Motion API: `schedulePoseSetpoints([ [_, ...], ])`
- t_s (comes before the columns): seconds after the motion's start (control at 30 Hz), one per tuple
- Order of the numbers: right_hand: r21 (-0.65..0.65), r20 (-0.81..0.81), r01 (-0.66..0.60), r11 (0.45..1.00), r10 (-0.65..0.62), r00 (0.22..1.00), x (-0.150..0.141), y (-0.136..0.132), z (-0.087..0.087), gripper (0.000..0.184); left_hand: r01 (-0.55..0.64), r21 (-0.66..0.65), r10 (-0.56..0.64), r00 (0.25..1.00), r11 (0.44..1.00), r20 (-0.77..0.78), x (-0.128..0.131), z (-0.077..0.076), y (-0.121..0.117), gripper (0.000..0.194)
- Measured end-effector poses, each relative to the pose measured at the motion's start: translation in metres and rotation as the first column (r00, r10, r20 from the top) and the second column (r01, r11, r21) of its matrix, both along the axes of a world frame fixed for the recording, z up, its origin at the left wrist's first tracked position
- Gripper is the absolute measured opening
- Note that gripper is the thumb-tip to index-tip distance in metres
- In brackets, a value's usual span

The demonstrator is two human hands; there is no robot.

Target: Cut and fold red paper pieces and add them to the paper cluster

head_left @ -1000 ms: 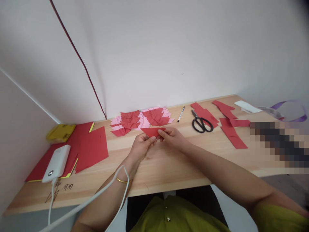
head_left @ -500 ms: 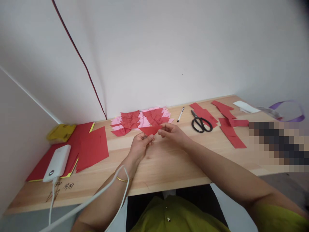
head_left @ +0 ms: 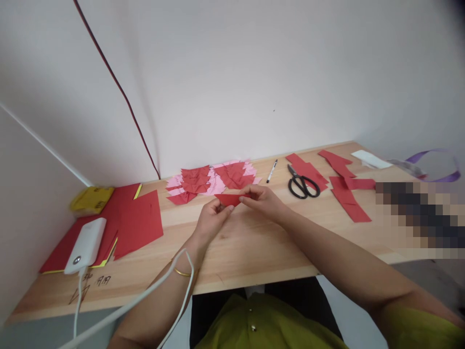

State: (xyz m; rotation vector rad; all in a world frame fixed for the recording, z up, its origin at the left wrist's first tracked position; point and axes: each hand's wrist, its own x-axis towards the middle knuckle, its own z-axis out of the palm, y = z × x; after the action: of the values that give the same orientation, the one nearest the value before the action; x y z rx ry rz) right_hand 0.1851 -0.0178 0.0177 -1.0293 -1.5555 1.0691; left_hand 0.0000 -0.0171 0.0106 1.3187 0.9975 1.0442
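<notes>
A small folded piece of red paper (head_left: 229, 199), roughly triangular, is held up over the middle of the wooden table (head_left: 254, 257). My left hand (head_left: 214, 216) pinches its lower left part between thumb and fingers. At its right corner, my right hand (head_left: 262, 201) grips it with thumb and forefinger, the other fingers curled and partly hidden. Just behind the hands lie folded red paper pieces (head_left: 196, 180) and pink ones (head_left: 217, 184), crowded together in overlapping rows.
Black-handled scissors (head_left: 303, 185) and a pen (head_left: 271, 171) lie right of the hands, near red paper strips (head_left: 350, 206). On the left are red sheets (head_left: 140, 225), a white power bank (head_left: 86, 245) and a yellow packet (head_left: 92, 199). A white cable (head_left: 138, 303) crosses my left forearm.
The red paper's tilt has shifted slightly between my hands. My right thumb moved off the paper's face towards its right corner, and my left thumb has slid along the lower edge.
</notes>
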Motion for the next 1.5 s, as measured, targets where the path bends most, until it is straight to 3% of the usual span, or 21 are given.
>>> schedulePoseSetpoints([
  [0.17,0.023,0.100,-0.046,0.999,0.043,0.994,-0.002,-0.003,0.003,0.010,-0.112,0.040,0.111,0.994,0.993,0.017,-0.003,0.004,0.002,0.021],
  [0.37,0.107,0.148,-0.053,0.993,0.037,0.988,-0.010,-0.006,0.002,0.008,-0.017,0.112,0.033,0.989,0.994,-0.146,-0.002,0.003,-0.001,0.018],
  [0.47,0.157,0.198,-0.013,0.988,-0.018,0.980,-0.013,-0.007,-0.001,0.006,-0.008,0.113,0.026,0.988,0.994,-0.155,0.002,0.003,-0.004,0.017],
  [0.67,0.182,0.289,0.078,0.980,-0.128,0.949,0.000,0.000,-0.001,0.007,-0.116,0.148,0.133,0.985,0.982,-0.110,-0.003,0.009,0.000,0.013],
  [0.87,0.185,0.277,0.253,0.950,-0.297,0.914,0.018,0.006,0.008,0.004,-0.220,0.090,0.223,0.974,0.971,-0.030,-0.016,0.007,0.011,0.014],
  [1.07,0.248,0.232,-0.016,0.969,-0.043,0.972,-0.002,-0.006,0.011,0.011,-0.112,0.131,0.127,0.986,0.985,-0.111,-0.007,0.010,0.003,0.016],
  [1.13,0.227,0.250,-0.051,0.972,-0.008,0.968,-0.009,-0.009,0.008,0.009,-0.069,0.136,0.088,0.987,0.988,-0.138,-0.004,0.009,0.000,0.016],
  [1.33,0.220,0.280,-0.026,0.975,-0.037,0.959,-0.006,-0.004,0.000,0.008,0.007,0.209,0.037,0.978,0.978,-0.206,-0.002,0.007,0.000,0.018],
  [1.43,0.212,0.322,0.027,0.977,-0.096,0.942,0.010,0.005,-0.001,0.009,-0.077,0.191,0.115,0.974,0.979,-0.193,-0.007,0.007,0.004,0.016],
  [1.5,0.200,0.342,0.128,0.971,-0.192,0.920,0.021,0.011,-0.001,0.007,-0.151,0.169,0.178,0.971,0.974,-0.158,-0.013,0.006,0.009,0.015],
])
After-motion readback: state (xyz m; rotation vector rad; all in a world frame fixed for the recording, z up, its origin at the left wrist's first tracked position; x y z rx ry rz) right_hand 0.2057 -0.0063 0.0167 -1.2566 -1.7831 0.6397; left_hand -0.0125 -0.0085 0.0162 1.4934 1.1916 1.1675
